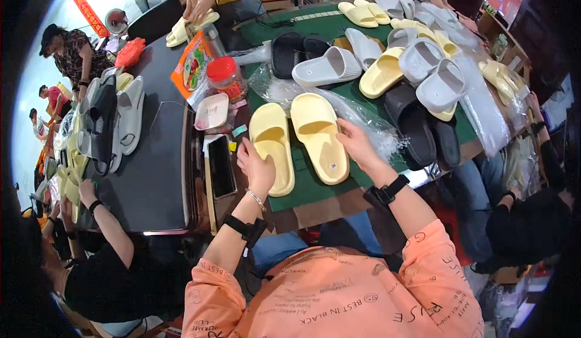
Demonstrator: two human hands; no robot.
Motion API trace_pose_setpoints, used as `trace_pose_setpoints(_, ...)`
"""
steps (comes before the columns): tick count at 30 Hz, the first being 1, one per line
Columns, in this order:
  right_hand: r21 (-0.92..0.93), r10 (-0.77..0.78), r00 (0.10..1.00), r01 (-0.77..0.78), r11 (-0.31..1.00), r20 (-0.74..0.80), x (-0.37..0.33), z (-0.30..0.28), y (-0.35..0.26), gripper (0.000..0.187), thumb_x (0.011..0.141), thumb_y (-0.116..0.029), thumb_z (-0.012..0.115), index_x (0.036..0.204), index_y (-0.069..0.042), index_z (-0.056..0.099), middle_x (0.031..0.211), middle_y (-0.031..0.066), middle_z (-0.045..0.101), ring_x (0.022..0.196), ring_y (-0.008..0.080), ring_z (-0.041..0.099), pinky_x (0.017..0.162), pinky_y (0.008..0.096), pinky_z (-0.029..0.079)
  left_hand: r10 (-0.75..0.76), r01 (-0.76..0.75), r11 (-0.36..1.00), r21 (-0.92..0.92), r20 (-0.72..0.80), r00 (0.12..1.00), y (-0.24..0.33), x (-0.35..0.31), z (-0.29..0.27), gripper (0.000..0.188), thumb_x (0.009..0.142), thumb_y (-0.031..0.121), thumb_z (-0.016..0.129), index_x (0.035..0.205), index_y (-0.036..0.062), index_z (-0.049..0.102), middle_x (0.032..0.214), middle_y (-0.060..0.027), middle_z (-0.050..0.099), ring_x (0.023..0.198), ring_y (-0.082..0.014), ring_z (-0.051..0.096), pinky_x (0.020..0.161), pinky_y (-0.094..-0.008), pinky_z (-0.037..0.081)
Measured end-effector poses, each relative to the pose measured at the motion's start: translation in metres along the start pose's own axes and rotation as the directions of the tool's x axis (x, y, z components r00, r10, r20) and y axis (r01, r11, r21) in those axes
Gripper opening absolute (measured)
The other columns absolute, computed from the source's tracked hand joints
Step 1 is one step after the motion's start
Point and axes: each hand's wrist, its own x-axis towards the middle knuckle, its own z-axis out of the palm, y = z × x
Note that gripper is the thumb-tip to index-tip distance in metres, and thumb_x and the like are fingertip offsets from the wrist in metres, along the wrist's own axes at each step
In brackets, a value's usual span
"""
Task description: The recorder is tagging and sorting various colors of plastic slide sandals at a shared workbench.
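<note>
Two pale yellow slide slippers [313,126] lie side by side in front of me, toes pointing away, on the green table top [315,200]. My left hand [256,167] grips the outer edge of the left slipper [270,119], near its heel half. On the other side, my right hand [358,142] has its fingers closed on the outer edge of the right slipper, just behind the strap. A small pale sticker shows on that slipper's heel. Part of the left slipper's side is hidden by my left hand.
Grey, black and yellow slippers [327,68] pile up beyond, with clear plastic bags [284,90] among them. To my left are a red-lidded jar [221,70], a small tray [212,111], a phone [221,165] and a dark table [160,174]. Co-workers sit and stand around.
</note>
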Motion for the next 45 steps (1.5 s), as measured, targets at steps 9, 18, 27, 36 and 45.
trace_pose_setpoints(9, -0.562, -0.417, 0.847, 0.178, 0.808, -0.330, -0.078, -0.119, -0.033, 0.016, 0.075, -0.002, 0.057, 0.090, 0.000, 0.060, 0.079, 0.0085, 0.063, 0.069, 0.0135, 0.059, 0.063, 0.0252, 0.046, 0.411, -0.348, 0.907, -0.237, 0.317, 0.855, 0.047, -0.023, 0.008, 0.045, 0.080, 0.017, 0.056, 0.123, 0.0181, 0.044, 0.128, -0.0314, 0.023, 0.118, -0.0456, 0.022, 0.099, -0.0473, 0.020)
trace_pose_setpoints(18, -0.507, -0.182, 0.923, -0.015, 0.862, -0.338, -0.106, -0.148, -0.001, 0.015, 0.075, -0.006, 0.059, 0.088, 0.001, 0.060, 0.071, 0.0093, 0.062, 0.064, 0.0135, 0.059, 0.059, 0.0257, 0.046, 0.420, -0.388, 0.907, -0.161, 0.307, 0.854, 0.029, -0.005, 0.033, 0.053, 0.082, 0.016, 0.050, 0.131, 0.0082, 0.030, 0.119, -0.0277, 0.034, 0.111, -0.0433, 0.031, 0.096, -0.0461, 0.022)
trace_pose_setpoints(27, -0.785, -0.226, 0.963, 0.026, 0.618, -0.145, -0.099, -0.121, 0.006, 0.015, 0.070, -0.008, 0.063, 0.082, 0.000, 0.058, 0.067, 0.0118, 0.056, 0.061, 0.0248, 0.056, 0.056, 0.0333, 0.043, 0.439, -0.428, 0.898, -0.104, 0.301, 0.847, 0.032, -0.010, 0.030, 0.054, 0.082, 0.016, 0.049, 0.131, 0.0048, 0.028, 0.118, -0.0282, 0.035, 0.111, -0.0432, 0.031, 0.097, -0.0460, 0.023)
trace_pose_setpoints(36, -0.818, -0.154, 0.988, 0.098, 0.567, 0.012, -0.122, -0.139, -0.012, 0.010, 0.069, -0.008, 0.061, 0.069, -0.001, 0.054, 0.073, 0.0135, 0.052, 0.071, 0.0309, 0.053, 0.065, 0.0375, 0.042, 0.448, -0.453, 0.890, -0.055, 0.295, 0.844, 0.029, -0.012, 0.033, 0.042, 0.082, 0.016, 0.048, 0.124, 0.0086, 0.041, 0.120, -0.0283, 0.035, 0.113, -0.0424, 0.030, 0.098, -0.0456, 0.022)
trace_pose_setpoints(45, -0.278, 0.124, 0.991, -0.105, 0.955, 0.052, -0.162, -0.133, -0.093, 0.008, 0.076, -0.004, 0.059, 0.080, 0.002, 0.060, 0.071, 0.0026, 0.059, 0.063, 0.0066, 0.052, 0.058, 0.0212, 0.042, 0.438, -0.436, 0.897, -0.073, 0.278, 0.855, 0.031, -0.012, 0.031, 0.040, 0.083, 0.017, 0.048, 0.121, 0.0085, 0.043, 0.120, -0.0284, 0.035, 0.113, -0.0422, 0.031, 0.098, -0.0453, 0.023)
